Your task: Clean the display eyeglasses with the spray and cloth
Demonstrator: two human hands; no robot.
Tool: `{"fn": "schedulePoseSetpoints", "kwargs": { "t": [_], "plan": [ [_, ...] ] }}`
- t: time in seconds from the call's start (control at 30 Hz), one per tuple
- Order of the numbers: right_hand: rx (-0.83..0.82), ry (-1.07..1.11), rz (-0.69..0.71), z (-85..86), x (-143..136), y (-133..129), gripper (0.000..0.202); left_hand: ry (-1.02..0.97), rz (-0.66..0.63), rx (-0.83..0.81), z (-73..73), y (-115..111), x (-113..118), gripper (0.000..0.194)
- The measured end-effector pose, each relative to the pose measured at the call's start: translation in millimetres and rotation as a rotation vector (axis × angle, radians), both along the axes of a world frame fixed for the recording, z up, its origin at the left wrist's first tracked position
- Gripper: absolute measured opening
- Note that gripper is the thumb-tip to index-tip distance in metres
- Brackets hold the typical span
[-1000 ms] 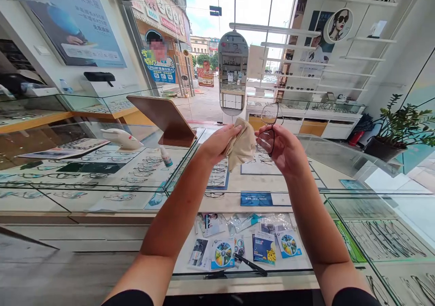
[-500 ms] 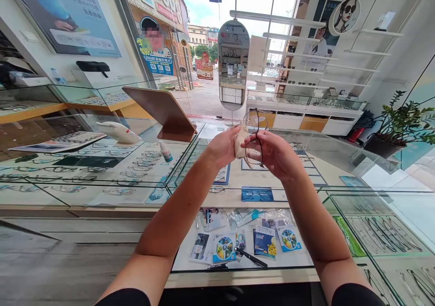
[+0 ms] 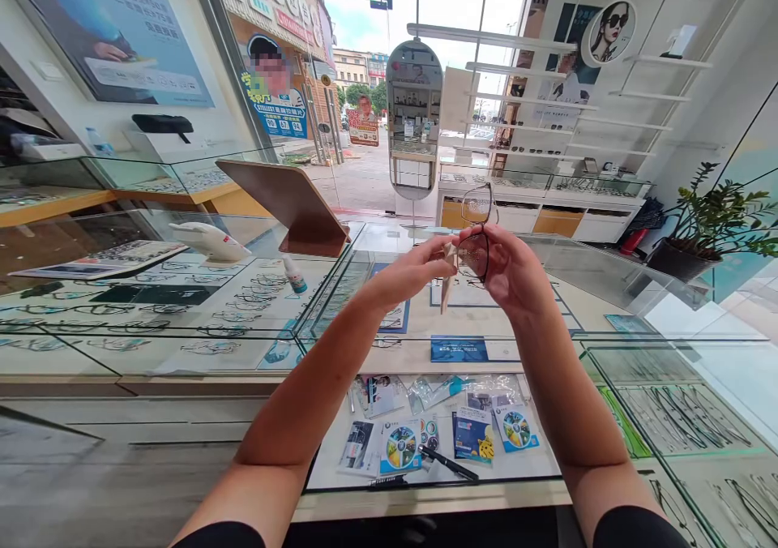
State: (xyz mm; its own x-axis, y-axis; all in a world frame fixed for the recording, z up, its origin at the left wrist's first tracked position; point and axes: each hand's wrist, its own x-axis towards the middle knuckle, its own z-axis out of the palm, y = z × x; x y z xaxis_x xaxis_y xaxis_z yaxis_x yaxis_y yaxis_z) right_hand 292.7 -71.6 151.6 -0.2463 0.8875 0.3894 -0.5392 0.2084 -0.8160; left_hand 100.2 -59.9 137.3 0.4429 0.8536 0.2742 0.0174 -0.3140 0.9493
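Observation:
Above the glass counter, my right hand [image 3: 516, 276] grips a pair of dark-rimmed eyeglasses [image 3: 477, 206], its fingers closed on the middle of the frame. The eyeglasses are turned on end, one lens above the other, and small specks or droplets show on the lenses. My left hand [image 3: 416, 274] pinches a folded beige cloth [image 3: 446, 293] just left of the lower lens. The cloth is very close to that lens; whether they touch I cannot tell. The temples of the eyeglasses are mostly hidden.
A brown tilted panel [image 3: 285, 199] stands on the left counter, with a small white bottle [image 3: 295, 276] in front of it. A white curved object [image 3: 210, 242] lies farther left. Leaflets [image 3: 472, 434] and a black pen [image 3: 448, 462] lie in front of me. Eyeglasses fill the display cases.
The eyeglasses have moved a little right and up with my right hand. My left hand has turned, and the cloth, earlier spread behind the lenses, now hangs narrow at their left.

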Motion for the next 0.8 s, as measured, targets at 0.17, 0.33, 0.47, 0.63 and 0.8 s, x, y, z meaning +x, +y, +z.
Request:
{"fn": "schedulePoseSetpoints", "kwargs": {
  "t": [0.17, 0.33, 0.47, 0.63, 0.8],
  "plan": [
    [0.013, -0.005, -0.017, 2.4, 1.3, -5.2, 0.021, 0.248, 0.28, 0.345, -1.3, -19.9, 9.6, 0.053],
    [-0.001, -0.006, -0.036, 0.8, -3.3, -10.6, 0.019, 0.278, 0.43, 0.421, 0.3, -32.6, 21.3, 0.033],
    [-0.003, -0.01, -0.032, 2.1, -1.2, -12.7, 0.019, 0.267, 0.433, 0.465, 0.4, -29.7, 21.1, 0.025],
    [-0.023, -0.005, -0.038, 5.7, 5.6, -11.4, 0.019, 0.199, 0.286, 0.381, 0.8, -20.1, 10.7, 0.026],
    [-0.046, -0.004, -0.036, 6.0, 5.6, -11.9, 0.021, 0.164, 0.193, 0.317, 1.5, -13.8, 3.8, 0.033]
  ]
}}
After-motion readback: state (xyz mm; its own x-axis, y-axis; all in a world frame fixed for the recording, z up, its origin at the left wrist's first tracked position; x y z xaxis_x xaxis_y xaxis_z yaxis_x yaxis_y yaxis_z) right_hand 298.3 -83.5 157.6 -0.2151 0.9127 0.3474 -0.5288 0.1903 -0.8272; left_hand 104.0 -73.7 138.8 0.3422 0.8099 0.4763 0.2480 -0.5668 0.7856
